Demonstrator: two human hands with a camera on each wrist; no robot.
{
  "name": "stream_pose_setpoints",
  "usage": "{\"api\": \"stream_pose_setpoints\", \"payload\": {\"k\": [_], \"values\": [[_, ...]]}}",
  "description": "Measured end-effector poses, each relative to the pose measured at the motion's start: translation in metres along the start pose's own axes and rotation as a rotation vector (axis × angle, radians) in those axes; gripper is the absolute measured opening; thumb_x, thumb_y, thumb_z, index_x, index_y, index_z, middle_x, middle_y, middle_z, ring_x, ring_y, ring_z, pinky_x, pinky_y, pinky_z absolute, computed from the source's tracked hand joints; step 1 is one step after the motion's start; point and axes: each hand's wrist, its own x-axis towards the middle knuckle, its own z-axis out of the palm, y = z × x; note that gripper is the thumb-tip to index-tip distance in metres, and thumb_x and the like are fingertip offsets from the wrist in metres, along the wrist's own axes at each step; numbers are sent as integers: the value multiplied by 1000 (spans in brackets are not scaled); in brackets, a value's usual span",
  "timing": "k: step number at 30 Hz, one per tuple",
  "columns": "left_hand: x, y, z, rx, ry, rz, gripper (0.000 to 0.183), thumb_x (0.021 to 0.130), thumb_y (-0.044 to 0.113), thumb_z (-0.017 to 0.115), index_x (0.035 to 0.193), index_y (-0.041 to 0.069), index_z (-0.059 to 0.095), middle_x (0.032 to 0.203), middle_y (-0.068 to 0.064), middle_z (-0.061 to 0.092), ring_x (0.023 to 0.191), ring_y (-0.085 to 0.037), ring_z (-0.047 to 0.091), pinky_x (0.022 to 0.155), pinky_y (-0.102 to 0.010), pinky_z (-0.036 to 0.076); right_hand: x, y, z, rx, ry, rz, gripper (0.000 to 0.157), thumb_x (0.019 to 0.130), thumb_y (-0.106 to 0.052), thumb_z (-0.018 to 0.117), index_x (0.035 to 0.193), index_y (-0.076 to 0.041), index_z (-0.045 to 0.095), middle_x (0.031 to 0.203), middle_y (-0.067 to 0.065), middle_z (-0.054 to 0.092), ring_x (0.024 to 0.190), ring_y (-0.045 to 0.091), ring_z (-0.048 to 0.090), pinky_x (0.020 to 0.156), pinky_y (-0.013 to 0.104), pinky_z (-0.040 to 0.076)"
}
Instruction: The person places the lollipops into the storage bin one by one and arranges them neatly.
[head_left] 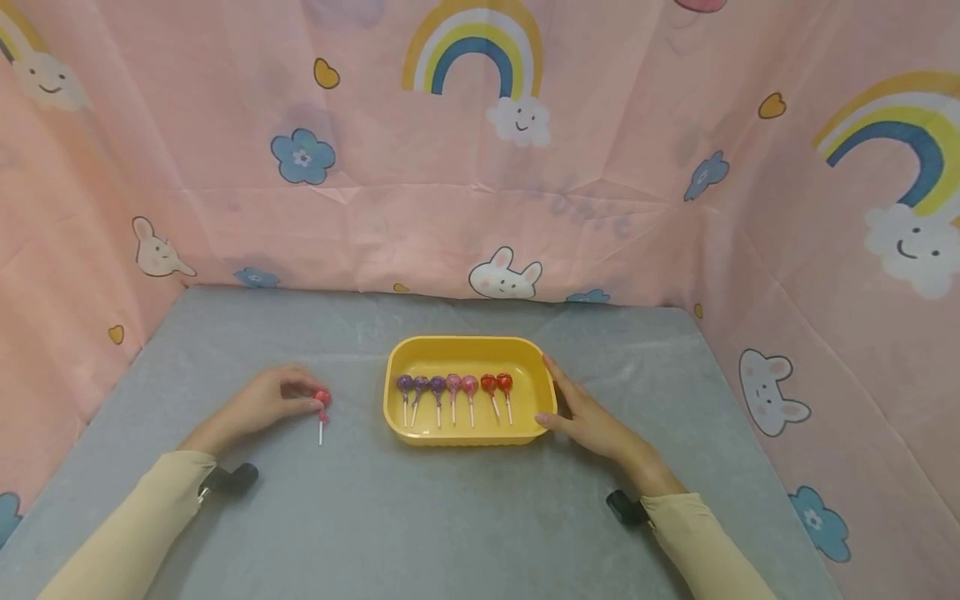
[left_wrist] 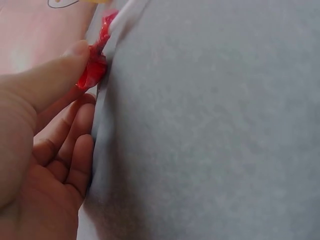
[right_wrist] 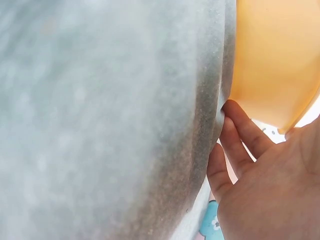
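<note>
With thumb and fingertips, my left hand (head_left: 273,398) pinches a red lollipop (head_left: 322,397) by its wrapped head, close over the table left of the yellow tray (head_left: 465,435). Its white stick points toward me. The left wrist view shows the thumb against the red wrapper (left_wrist: 92,74), other fingers loosely bent below. My right hand (head_left: 588,417) rests at the tray's right end, thumb on the rim, fingers spread along the outer wall. In the tray lies a row of lollipops: purple ones (head_left: 421,384) at left, pink ones (head_left: 469,384) in the middle, red ones (head_left: 505,382) at right.
A grey cloth (head_left: 450,525) covers the table. Pink curtains (head_left: 375,242) with rainbows and rabbits enclose its back and sides. Dark wrist devices (head_left: 232,481) sit by both sleeves.
</note>
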Motion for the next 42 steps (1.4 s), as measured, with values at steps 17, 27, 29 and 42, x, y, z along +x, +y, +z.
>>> {"api": "stream_pose_setpoints", "payload": {"k": [17, 27, 29, 42], "values": [[12, 33, -24, -55, 28, -86, 30, 89, 36, 73, 113, 18, 72, 109, -4, 72, 100, -16, 65, 85, -30, 53, 0, 0, 0, 10, -4, -3, 94, 93, -44, 65, 158, -41, -2, 169, 6, 7, 155, 38, 14, 120, 66, 16], [33, 67, -40, -38, 42, 3, 30, 91, 35, 71, 115, 18, 71, 112, -1, 72, 103, -11, 64, 91, -27, 52, 1, 0, -1, 22, -2, -16, 93, 94, -41, 65, 158, -38, -2, 169, 5, 6, 155, 38, 13, 121, 66, 15], [37, 75, -43, -46, 43, 9, 30, 91, 34, 71, 116, 17, 71, 112, -2, 71, 104, -16, 63, 91, -31, 52, 1, 0, -1, 16, -2, -13, 93, 94, -42, 65, 158, -40, -2, 169, 5, 7, 155, 38, 14, 120, 66, 16], [76, 129, -41, -68, 52, 98, 29, 90, 34, 73, 115, 19, 73, 96, -4, 60, 92, -21, 55, 79, -26, 50, 1, -1, 1, 12, -3, -2, 93, 93, -43, 65, 158, -39, -2, 169, 4, 6, 155, 37, 14, 121, 65, 15]]}}
